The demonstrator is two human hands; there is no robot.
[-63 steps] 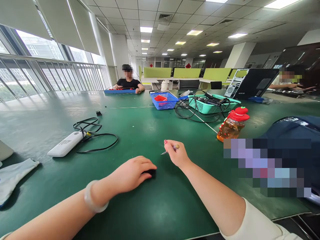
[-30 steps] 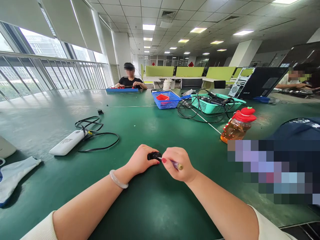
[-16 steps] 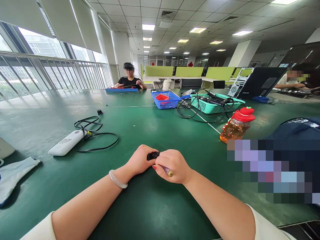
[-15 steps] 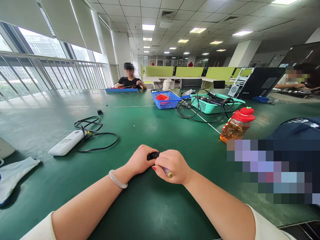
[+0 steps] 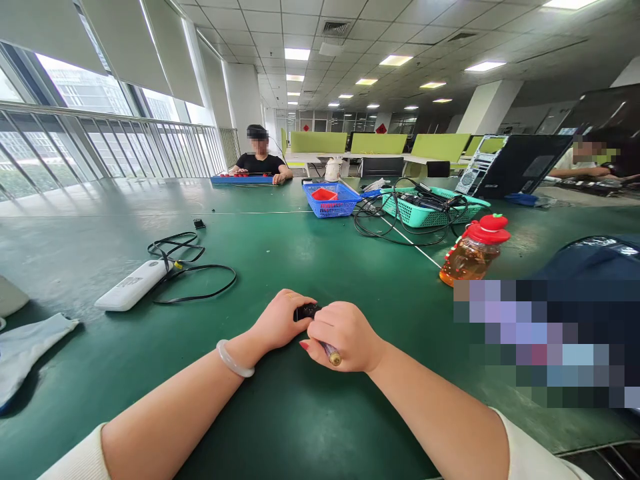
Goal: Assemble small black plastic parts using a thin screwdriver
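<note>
My left hand (image 5: 283, 320), with a pale bangle at the wrist, grips a small black block-like part (image 5: 306, 311) between thumb and fingers on the table. Light specks show on its top; its exact kind cannot be made out. Right beside it, my right hand (image 5: 345, 335) is closed around a slim screwdriver (image 5: 332, 355) with a clear purplish handle and a brass-coloured end. That end slants toward me. The screwdriver's tip is hidden behind my fingers, at the right end of the black part, so I cannot tell whether they touch.
On the green table (image 5: 320, 420), a white power bank (image 5: 134, 285) with black cable lies left, near a light cloth (image 5: 30, 353). A red-capped bottle (image 5: 473, 253), blue basket (image 5: 331, 205) and cable-filled green basket (image 5: 425, 212) stand right and behind. A person (image 5: 260, 160) sits opposite.
My right hand has turned slightly and shifted a little left and down, swinging the screwdriver's handle end the same way. My left hand holds its place. The person opposite has lowered a hand.
</note>
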